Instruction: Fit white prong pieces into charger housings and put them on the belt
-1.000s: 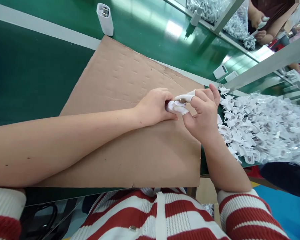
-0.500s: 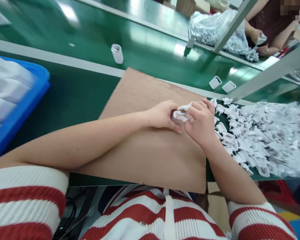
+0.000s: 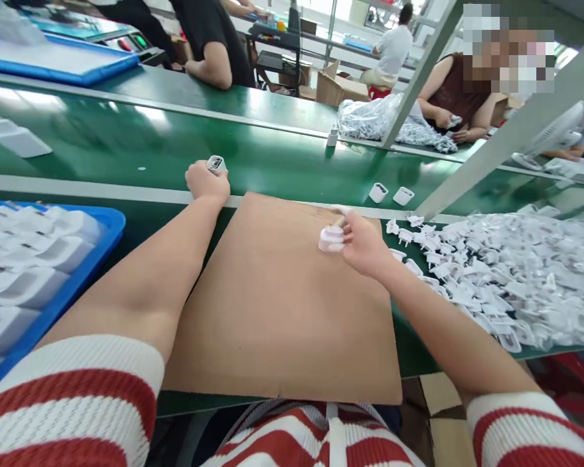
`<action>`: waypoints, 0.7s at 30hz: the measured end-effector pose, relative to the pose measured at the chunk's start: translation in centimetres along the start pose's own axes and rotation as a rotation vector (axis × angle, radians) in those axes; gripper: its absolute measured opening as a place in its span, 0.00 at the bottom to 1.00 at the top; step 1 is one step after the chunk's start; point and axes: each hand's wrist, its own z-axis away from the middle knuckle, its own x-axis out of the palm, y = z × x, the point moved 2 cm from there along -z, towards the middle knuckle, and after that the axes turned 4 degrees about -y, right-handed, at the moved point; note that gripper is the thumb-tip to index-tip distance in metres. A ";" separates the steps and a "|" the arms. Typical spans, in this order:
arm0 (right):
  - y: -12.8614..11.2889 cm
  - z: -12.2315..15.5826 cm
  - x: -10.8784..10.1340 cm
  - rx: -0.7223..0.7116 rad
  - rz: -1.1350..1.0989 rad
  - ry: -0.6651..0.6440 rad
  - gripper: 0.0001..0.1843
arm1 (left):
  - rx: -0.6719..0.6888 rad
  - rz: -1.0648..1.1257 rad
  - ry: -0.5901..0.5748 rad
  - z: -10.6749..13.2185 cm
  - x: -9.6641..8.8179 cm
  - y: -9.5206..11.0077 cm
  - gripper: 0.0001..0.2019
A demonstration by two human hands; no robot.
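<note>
My left hand reaches across the cardboard sheet onto the green belt, its fingers closed round a white charger body. My right hand hovers over the cardboard's far right corner and pinches a small white plug piece between fingertips that wear white finger cots. A heap of white plug pieces in clear wrap lies just right of that hand.
A blue tray of white charger bodies sits at the left. Two white chargers ride the belt, another white part far left. A metal post slants across. Other people work at the far side with a similar heap.
My hands have parted: the left one went forward-left to the charger body on the belt, while the right one keeps the plug piece. The view has tilted up.
</note>
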 end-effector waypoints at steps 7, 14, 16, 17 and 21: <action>1.7 -13.3 0.9 0.135 0.153 0.159 0.28 | 0.339 -0.075 -0.281 7.5 3.0 2.2 0.08; 3.9 -16.3 2.8 0.245 0.217 0.108 0.32 | 0.347 -0.218 -0.277 9.7 0.9 0.7 0.08; 5.1 -15.1 1.1 0.236 0.248 0.147 0.38 | 0.326 -0.228 -0.226 9.6 0.3 0.9 0.08; 5.8 -14.3 -0.1 0.242 0.285 0.188 0.38 | 0.317 -0.222 -0.203 9.8 0.0 1.2 0.09; 8.7 -10.7 -5.4 0.373 0.595 0.320 0.50 | 0.389 -0.152 -0.242 13.0 -0.9 4.4 0.10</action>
